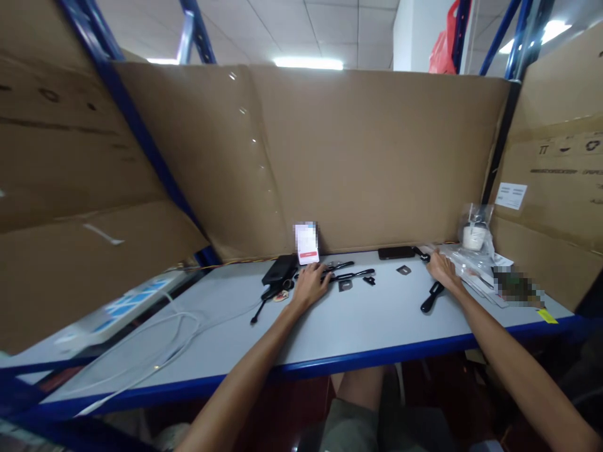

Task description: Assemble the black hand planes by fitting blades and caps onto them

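My left hand (311, 284) rests at the middle of the grey tabletop (358, 320), just below an upright phone with a lit screen (307, 243). Its fingers are spread over the left end of long black tools (353, 275). On the right, my right hand (443, 269) has its fingers curled round a black-handled tool (432, 297), whose handle sticks out below and whose other end shows above. Between the hands lie a small black part (369, 280) and two small flat plates (345, 285) (404, 270).
A black box (279, 270) and a short black cable (257, 312) lie left of my left hand. White cables and a power strip (136, 302) are farther left. A dark phone (396, 253) lies at the back; plastic bags (475, 237) stand right. Cardboard (377, 157) encloses the table.
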The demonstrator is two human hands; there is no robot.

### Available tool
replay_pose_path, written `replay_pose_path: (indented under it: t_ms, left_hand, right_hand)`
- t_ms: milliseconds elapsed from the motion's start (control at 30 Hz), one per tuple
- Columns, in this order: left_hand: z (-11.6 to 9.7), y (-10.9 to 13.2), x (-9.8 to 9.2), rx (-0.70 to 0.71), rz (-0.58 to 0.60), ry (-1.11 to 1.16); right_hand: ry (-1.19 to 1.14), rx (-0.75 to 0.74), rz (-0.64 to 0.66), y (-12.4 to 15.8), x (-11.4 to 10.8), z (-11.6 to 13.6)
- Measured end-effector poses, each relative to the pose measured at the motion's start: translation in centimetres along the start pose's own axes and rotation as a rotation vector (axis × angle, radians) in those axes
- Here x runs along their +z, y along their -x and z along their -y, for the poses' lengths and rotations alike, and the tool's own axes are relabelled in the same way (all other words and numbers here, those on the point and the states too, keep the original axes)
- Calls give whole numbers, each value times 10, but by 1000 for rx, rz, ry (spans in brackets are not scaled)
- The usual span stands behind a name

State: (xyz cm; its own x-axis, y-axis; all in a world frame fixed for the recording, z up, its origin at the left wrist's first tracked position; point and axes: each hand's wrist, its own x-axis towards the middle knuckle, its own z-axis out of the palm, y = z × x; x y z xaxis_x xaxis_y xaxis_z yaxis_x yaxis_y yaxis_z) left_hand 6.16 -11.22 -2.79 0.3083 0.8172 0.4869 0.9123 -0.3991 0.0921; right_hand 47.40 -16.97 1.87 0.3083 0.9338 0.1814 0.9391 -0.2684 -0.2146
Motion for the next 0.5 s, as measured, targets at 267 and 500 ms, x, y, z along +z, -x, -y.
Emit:
replay_pose_path:
  t_ms: [267,500]
  left_hand:
    - [-11,-1,-3,-62,23,28]
    - [-13,2,-6,1,28,36]
  right_hand:
    - [158,-72,-60,7,5,-2]
    - [194,-132,-220,-4,3,-4]
